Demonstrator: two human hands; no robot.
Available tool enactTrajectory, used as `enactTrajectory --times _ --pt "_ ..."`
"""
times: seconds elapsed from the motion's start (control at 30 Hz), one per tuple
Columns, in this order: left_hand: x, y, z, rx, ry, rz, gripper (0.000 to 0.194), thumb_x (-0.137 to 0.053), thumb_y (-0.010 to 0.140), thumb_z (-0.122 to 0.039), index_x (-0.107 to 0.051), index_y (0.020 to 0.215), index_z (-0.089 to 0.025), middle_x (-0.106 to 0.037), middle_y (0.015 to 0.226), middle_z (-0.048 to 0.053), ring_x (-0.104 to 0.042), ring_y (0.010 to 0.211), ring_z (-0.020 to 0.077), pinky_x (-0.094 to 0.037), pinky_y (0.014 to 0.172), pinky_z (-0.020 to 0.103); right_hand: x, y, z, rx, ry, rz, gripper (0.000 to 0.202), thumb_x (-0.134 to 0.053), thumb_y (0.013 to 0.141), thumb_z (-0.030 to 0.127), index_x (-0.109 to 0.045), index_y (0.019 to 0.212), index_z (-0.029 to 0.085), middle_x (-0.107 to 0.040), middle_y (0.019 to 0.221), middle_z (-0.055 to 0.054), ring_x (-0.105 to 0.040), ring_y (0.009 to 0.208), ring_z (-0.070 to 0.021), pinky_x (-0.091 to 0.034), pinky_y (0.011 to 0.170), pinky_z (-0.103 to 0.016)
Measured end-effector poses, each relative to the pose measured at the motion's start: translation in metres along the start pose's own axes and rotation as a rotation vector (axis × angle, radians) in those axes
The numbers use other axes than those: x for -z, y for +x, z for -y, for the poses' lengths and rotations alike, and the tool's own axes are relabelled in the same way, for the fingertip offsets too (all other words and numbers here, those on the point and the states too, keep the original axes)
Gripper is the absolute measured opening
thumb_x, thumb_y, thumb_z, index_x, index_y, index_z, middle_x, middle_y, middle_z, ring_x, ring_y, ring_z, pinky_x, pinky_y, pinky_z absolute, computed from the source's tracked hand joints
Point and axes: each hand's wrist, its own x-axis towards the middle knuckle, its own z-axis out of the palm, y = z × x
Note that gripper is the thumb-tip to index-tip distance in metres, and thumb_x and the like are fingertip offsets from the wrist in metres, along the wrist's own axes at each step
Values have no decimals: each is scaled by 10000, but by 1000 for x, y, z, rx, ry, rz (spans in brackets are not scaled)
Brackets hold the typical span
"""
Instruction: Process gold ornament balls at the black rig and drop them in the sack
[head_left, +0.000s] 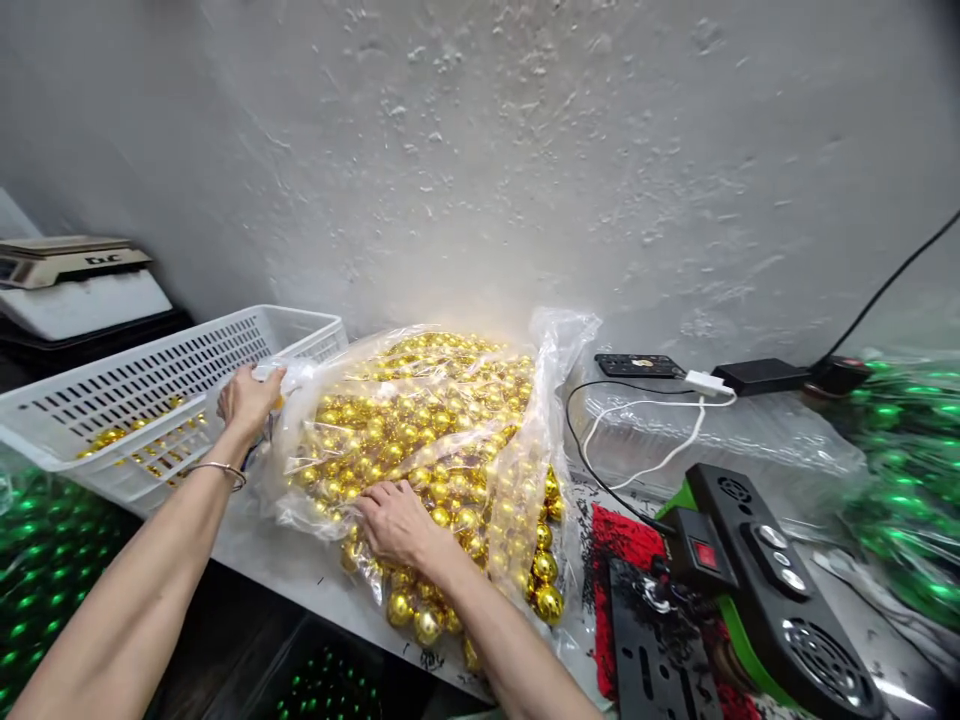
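A large clear plastic bag [517, 480] full of shiny gold balls [435, 420] lies on the table. My left hand [247, 398] is at the bag's left side, over the near rim of a white slotted basket [142, 375]; its fingers are closed on bunched clear plastic, with the thumb up. My right hand [395, 522] rests on the front left of the bag, fingers bent over the plastic edge and their tips partly hidden. Larger gold balls show at the bag's front and right. More small gold pieces lie in the basket.
To the right stands a black and green machine [772, 590] with a red switch, beside a red mat [622, 540]. Behind it, cables, a power adapter [761, 377] and a black remote-like object [637, 365] lie on plastic-wrapped stock. Green shiny items [911, 480] are at far right. A scale [82, 285] stands left.
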Motion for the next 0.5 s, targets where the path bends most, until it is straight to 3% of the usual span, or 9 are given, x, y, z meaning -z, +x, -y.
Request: enactTrajectory --times 0.1,0.2,0.27,0.37,0.43,0.5 --pt "-1 -11 -30 -5 -170 -128 566 -509 898 -485 -562 1319 -111 -691 1162 131 -618 1054 264 -459 874 350 5 -4 12 -75 -12 -42 275 -488 907 217 -552 1164 142 -653 1142 -129 -582 1042 -232 -467 876 -387" --pt "-20 -30 -62 -154 -273 -137 511 -480 926 -460 -584 1305 -134 -707 1113 108 -641 999 220 -462 854 297 16 -15 38 -141 -22 -128 382 -520 895 239 -499 1256 118 -582 1289 -164 -533 1173 -261 -459 966 -417" --pt "-44 -47 -77 -297 -194 -44 460 -469 930 -446 -621 1263 -166 -708 1112 113 -648 1003 249 -467 833 315 27 -30 58 -103 -26 -158 371 -520 901 267 -519 1236 108 -564 1314 -156 -514 1209 -261 -468 981 -392" --pt "-86 -72 -85 -514 -11 218 425 -450 932 -426 -629 1256 -217 -685 1176 134 -638 1039 316 -470 822 376 42 -65 87 -46 -16 -139 307 -495 928 335 -580 1139 128 -575 1314 -118 -542 1171 -234 -495 973 -366" --pt "-107 -83 -83 -541 27 336 458 -386 956 -423 -578 1325 -233 -654 1235 154 -629 1056 339 -472 826 412 46 -95 102 -13 -3 -113 314 -497 932 389 -597 1124 161 -584 1327 -85 -572 1138 -213 -541 892 -333" --pt "-115 -86 -80 -500 31 353 493 -329 971 -417 -551 1354 -201 -625 1272 185 -609 1093 358 -466 854 446 46 -131 113 39 35 -104 261 -498 943 394 -617 1103 225 -629 1293 -16 -627 1039 -161 -572 780 -274"
